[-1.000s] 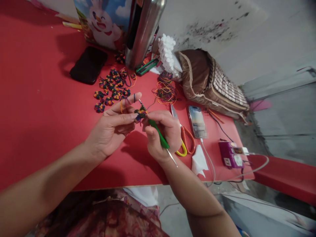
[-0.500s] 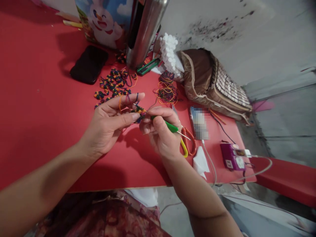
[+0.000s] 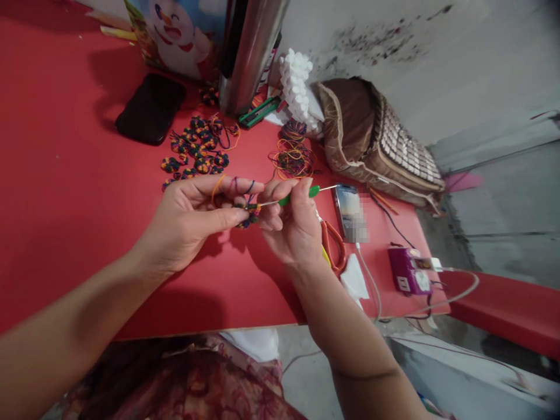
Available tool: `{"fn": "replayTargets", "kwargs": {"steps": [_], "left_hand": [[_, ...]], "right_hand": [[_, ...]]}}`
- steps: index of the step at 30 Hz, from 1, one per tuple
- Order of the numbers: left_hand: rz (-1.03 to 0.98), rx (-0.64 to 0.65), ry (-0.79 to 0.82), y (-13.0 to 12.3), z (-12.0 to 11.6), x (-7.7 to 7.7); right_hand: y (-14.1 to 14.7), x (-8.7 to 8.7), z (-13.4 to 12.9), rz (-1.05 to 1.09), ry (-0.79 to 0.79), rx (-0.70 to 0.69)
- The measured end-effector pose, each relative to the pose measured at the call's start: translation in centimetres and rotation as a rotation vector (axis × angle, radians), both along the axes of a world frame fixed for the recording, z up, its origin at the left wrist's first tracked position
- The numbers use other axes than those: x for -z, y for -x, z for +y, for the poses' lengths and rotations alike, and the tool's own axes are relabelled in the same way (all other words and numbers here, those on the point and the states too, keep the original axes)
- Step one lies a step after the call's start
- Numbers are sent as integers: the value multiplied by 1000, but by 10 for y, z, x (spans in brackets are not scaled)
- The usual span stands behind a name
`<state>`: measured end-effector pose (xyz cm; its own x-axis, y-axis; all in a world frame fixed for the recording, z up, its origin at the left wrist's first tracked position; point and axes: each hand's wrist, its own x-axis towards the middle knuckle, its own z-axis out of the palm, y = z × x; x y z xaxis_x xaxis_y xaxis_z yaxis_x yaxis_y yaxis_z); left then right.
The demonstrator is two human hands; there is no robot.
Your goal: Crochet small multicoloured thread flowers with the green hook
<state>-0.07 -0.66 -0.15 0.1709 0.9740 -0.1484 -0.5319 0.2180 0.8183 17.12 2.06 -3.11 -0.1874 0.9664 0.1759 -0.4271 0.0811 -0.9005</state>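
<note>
My left hand [image 3: 192, 216] pinches a small multicoloured crochet piece [image 3: 248, 217] between thumb and fingers. Orange, purple and blue yarn strands [image 3: 234, 185] loop over its stretched index finger. My right hand [image 3: 295, 219] is closed round the green handle of a crochet hook [image 3: 314, 191], whose thin metal shaft points left and meets the piece. Exactly where the hook tip sits in the stitches is hard to make out. Behind the hands lie several finished-looking crochet pieces [image 3: 201, 143] in the same colours and a loose tangle of yarn [image 3: 294, 157].
Scissors [image 3: 335, 245] with orange and yellow handles lie beside my right wrist, near white paper [image 3: 355, 279] and a phone [image 3: 347, 213] on a cable. Farther back are a black phone-like object [image 3: 151, 109], a metal flask [image 3: 251, 58], a green cutter [image 3: 259, 112] and a brown bag [image 3: 376, 140].
My right hand has turned and risen slightly, so the hook's back end now points up to the right instead of down. My left hand still holds the crochet piece. The view has shifted a little.
</note>
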Motion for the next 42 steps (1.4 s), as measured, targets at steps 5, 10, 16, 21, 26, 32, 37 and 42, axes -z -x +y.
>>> {"fn": "replayTargets", "kwargs": {"steps": [5,10,16,21,26,32,37,42], "left_hand": [[66,46,-38,3,-1,3],[155,31,-84,2,-1,2],[173,-18,-97,1,-1,2],[161,-26,-59,0,-1,0],[142,-31,-28,-1,-1,-2],[118,-31,-19,-1,-1,0],[111,-21,-23,-1,-1,-1],[177,-42,-40,-1,0,-3]], "right_hand": [[-5,-2,3,-99,-87,33],[-8,-7,0,-138,-276,96],[-8,-7,-5,-277,-403,268],[-9,-4,-6,-321,-414,298],[-8,-4,-8,-294,-404,297],[-7,-3,-8,-309,-387,311],[-8,-5,-9,-295,-405,313],[-9,-7,-12,-400,-455,357]]}}
